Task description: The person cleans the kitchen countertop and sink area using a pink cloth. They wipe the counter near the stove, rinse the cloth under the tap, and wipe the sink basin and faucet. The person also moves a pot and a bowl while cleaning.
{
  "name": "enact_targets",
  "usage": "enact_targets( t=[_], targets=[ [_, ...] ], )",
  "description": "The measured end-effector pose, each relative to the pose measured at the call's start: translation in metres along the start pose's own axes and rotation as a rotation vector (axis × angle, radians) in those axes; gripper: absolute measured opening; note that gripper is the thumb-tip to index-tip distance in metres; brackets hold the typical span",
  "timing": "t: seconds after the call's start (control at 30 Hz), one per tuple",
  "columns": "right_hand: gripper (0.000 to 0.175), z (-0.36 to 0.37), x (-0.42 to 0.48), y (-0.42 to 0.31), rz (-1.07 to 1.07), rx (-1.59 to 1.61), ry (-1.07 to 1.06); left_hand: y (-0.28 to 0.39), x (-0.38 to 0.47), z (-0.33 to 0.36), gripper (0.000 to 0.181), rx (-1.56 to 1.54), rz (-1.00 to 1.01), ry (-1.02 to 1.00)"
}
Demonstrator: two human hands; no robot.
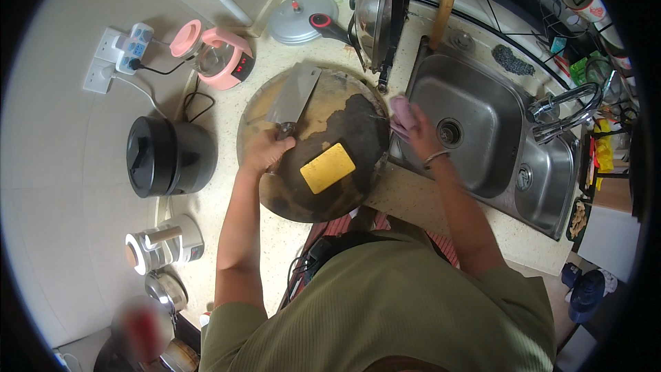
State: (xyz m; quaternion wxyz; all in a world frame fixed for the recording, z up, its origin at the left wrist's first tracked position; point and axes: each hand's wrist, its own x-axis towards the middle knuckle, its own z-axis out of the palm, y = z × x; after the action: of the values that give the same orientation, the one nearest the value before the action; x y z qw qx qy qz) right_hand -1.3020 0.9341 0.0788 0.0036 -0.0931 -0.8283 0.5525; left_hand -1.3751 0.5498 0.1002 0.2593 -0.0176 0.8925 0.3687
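My left hand (267, 151) is closed round the dark handle of a cleaver (294, 94), whose broad steel blade lies over the upper left of a round wooden chopping board (279, 191). A dark, wet-looking patch spreads across much of the board. On it rests a yellow rectangular block or sponge (328, 168), just right of the cleaver handle; its exact kind is unclear. My right hand (424, 134), slightly blurred, grips a crumpled pink cloth (404, 114) between the board's right edge and the sink's left rim.
A double-bowl steel sink (472, 129) with a faucet (568, 106) lies right. Behind the board stand a pressure-cooker lid (302, 18) and an upright pan (373, 10). A pink electric kettle (217, 54), black cooker (170, 155) and white kettle (168, 243) line the left wall.
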Motion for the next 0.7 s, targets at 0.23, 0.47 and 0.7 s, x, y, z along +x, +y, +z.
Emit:
enact_targets(
  t=[0.23, 0.47, 0.7],
  targets=[
    [0.035, -0.081, -0.049, 0.014, 0.23, 0.514, 0.098, 0.089, -0.1, 0.031, 0.019, -0.572, -0.148, -0.248],
    [0.042, -0.03, -0.097, -0.083, -0.852, -0.296, 0.022, 0.146, -0.135, 0.101, 0.023, -0.629, -0.042, -0.506],
    [0.027, -0.1, -0.068, 0.003, -0.49, -0.628, 0.232, 0.157, -0.141, 0.141, 0.03, -0.409, 0.126, -0.688]
  ],
)
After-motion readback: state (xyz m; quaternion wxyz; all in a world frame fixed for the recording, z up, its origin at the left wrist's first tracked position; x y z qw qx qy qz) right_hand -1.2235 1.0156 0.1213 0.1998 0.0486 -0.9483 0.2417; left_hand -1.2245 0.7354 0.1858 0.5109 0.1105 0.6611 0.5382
